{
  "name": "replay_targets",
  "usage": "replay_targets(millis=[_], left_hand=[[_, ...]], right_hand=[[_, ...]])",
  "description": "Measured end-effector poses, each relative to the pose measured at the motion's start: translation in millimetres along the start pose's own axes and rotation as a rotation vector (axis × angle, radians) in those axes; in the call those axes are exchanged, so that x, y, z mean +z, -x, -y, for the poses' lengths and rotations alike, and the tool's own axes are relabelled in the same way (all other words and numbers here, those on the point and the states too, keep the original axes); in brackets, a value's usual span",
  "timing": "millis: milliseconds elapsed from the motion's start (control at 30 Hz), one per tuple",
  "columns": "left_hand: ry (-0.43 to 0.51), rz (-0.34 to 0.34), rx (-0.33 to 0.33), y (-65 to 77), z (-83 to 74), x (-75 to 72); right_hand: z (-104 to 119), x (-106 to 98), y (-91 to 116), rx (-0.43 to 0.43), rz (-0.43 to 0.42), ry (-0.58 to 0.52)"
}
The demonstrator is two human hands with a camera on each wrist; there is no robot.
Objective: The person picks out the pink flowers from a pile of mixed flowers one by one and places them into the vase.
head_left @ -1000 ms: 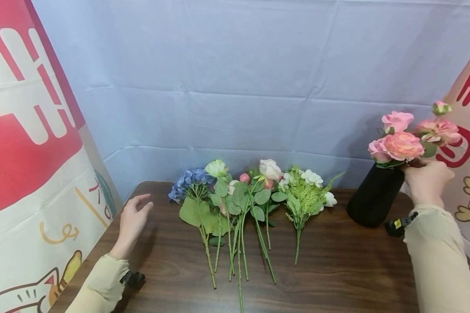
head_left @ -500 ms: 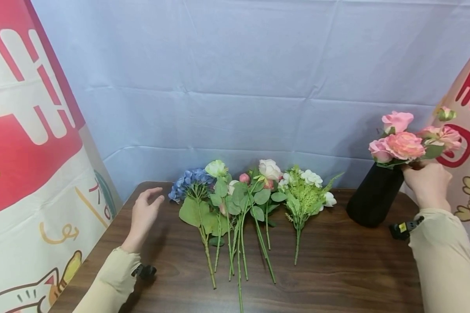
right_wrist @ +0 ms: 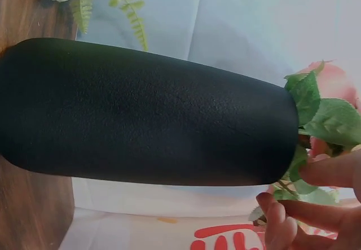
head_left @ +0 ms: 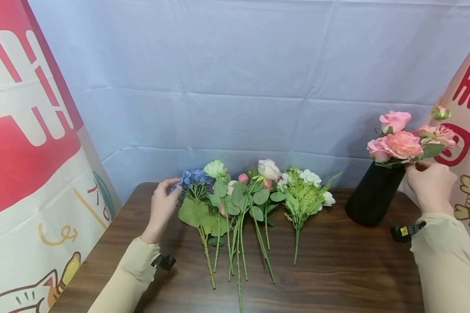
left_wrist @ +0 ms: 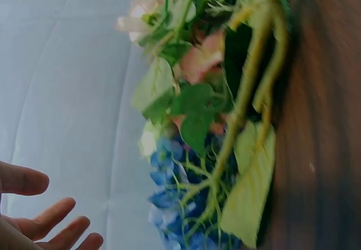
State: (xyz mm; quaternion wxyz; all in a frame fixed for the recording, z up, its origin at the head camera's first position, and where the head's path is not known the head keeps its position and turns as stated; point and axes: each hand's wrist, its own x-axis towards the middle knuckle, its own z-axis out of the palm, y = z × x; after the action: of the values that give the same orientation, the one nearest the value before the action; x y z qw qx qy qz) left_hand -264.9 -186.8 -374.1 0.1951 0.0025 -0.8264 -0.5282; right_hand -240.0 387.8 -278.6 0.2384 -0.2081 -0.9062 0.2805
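Several pink blooms (head_left: 401, 145): set in the mouth of the black vase (head_left: 376, 195), which is stood near the right end of the worktop (head_left: 337, 265).
Right hand (head_left: 431, 184): placed at the vase mouth, its fingers (right_wrist: 333, 171) curled among stems and leaves; whether a stem is pinched cannot be told. A light touch is advised, so that the vase is not tugged sideways.
Left hand (head_left: 162, 208): held close beside the blue hydrangea (head_left: 196, 178), its fingers (left_wrist: 59, 209) spread apart with nothing between them.
Blue hydrangea: laid at the left end of the row; it would best be taken by its thick stem (left_wrist: 241, 103), below the broad leaf (left_wrist: 248, 199), since the petals could be crushed by a grip on the head.
Long-stemmed roses (head_left: 269, 169): laid next to the hydrangea, leaves overlapping and stems crossed; a snag seems likely there, so any lift should be made slowly.
White bunch (head_left: 305, 195): laid nearest the vase among the flowers on the worktop; it can be left undisturbed.
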Motion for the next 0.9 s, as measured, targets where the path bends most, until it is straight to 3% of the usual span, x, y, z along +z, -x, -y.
replay_targets(millis=[133, 233, 400, 633, 900], left_hand=[[0.010, 0.005, 0.005, -2.3, -7.4, 11.6], [0.008, -0.005, 0.006, -5.3, -11.0, 20.7], [0.023, -0.007, 0.013, -8.8, -15.8, 35.1], [0.052, 0.013, -0.005, -11.0, -29.0, 51.8], [0.089, 0.002, -0.014, -13.8, -37.6, 74.5]], right_hand=[[6.5, -0.5, 8.8, 0.075, -0.030, 0.022], [13.3, 0.6, 16.5, 0.085, -0.094, 0.033], [24.7, 3.0, 29.4, 0.067, -0.169, 0.022], [39.8, 4.5, 44.0, 0.001, -0.169, -0.033], [53.1, 24.6, 54.8, -0.059, -0.198, -0.078]])
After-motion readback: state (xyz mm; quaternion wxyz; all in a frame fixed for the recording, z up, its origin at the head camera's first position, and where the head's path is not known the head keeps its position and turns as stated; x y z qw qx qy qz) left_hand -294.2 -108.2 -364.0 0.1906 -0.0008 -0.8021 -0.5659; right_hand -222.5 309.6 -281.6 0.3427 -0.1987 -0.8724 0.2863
